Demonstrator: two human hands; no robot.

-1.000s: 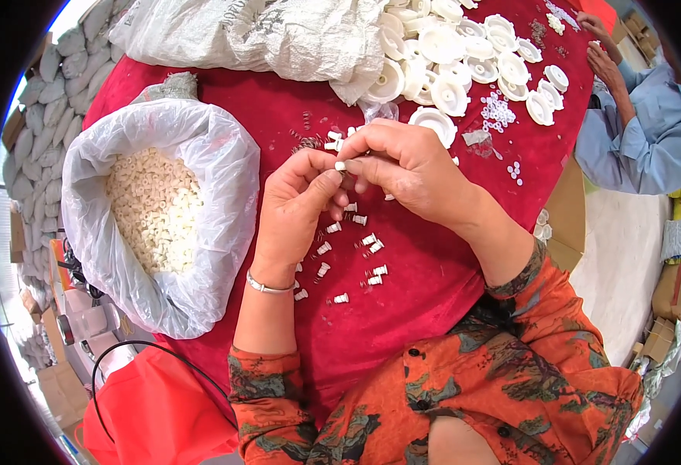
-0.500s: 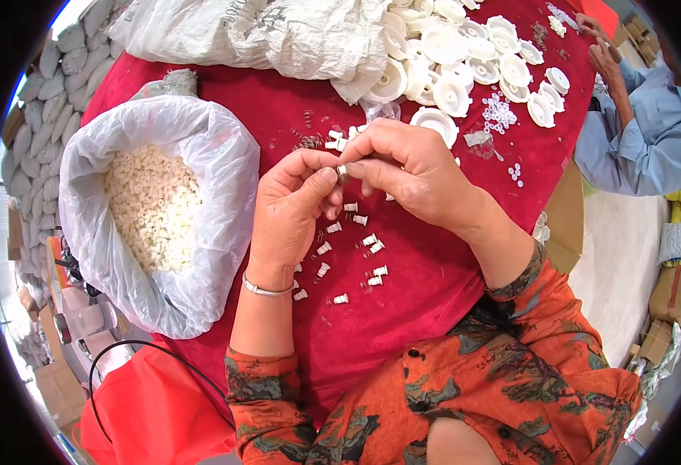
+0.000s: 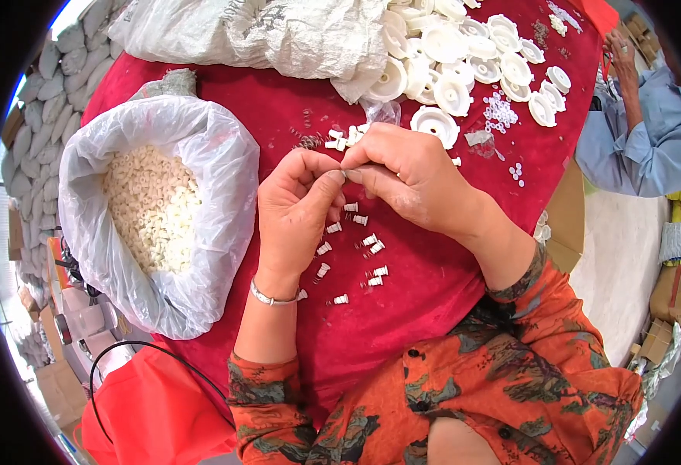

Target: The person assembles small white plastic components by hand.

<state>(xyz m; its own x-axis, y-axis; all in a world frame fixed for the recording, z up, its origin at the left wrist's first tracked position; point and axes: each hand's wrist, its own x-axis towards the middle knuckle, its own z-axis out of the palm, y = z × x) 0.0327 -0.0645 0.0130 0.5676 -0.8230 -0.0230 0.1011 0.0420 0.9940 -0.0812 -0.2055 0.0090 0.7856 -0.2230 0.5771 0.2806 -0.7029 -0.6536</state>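
Over the red cloth, my left hand [image 3: 300,200] and my right hand [image 3: 412,177] meet with thumbs and forefingers pinched together. A small white plastic part showed between these fingertips half a second ago; now the fingers almost fully cover it. Below the hands lie several white plastic plungers [image 3: 341,299], most with a thin metal spring on one end. Just beyond my fingers sits a little heap of bare white plastic parts [image 3: 339,141]. Loose springs [image 3: 308,142] lie to the left of that heap.
A clear-plastic-lined sack [image 3: 84,194] full of small cream parts stands at the left. White round caps [image 3: 450,94] pile up at the far side beside a white woven sack [image 3: 278,39]. Small translucent rings [image 3: 500,115] lie right of them. A co-worker in blue [image 3: 643,139] sits at the right.
My fingertips have closed over the small white part, hiding it. My left wrist has shifted slightly right and down. The co-worker's hand has been raised away from the table edge.
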